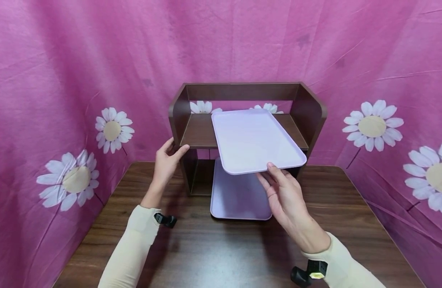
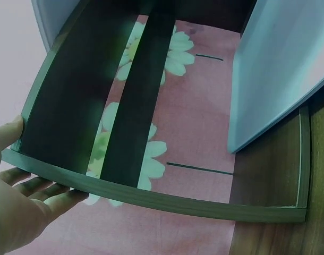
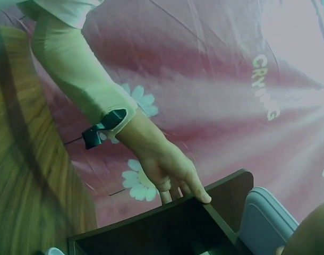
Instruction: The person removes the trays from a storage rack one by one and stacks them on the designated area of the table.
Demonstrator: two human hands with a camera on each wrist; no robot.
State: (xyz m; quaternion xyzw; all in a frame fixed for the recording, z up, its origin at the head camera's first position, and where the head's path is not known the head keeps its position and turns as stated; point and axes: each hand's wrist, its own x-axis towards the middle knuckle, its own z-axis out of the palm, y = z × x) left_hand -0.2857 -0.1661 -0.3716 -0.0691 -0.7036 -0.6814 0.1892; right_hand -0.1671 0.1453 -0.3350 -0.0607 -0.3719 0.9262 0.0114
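A dark brown two-level shelf [image 1: 239, 91] stands at the back of the table. My left hand [image 1: 166, 164] grips its left side panel, thumb on the front edge by the upper board and fingers round the outer face, as the left wrist view also shows. In my right hand [image 1: 287, 192] is a pale lilac tray [image 1: 255, 138], pinched at its front edge with the thumb on top and fingers beneath. This tray overlaps the upper board [image 1: 199, 134] in the head view, its front end jutting out. A second lilac tray [image 1: 239, 196] lies in the lower level, projecting forward.
The wooden table [image 1: 206, 256] reaches toward me, with its side edges along the curtain. A pink curtain [image 1: 134, 48] with large daisies surrounds the back and sides. Small black cameras [image 1: 165, 220] are strapped to both wrists.
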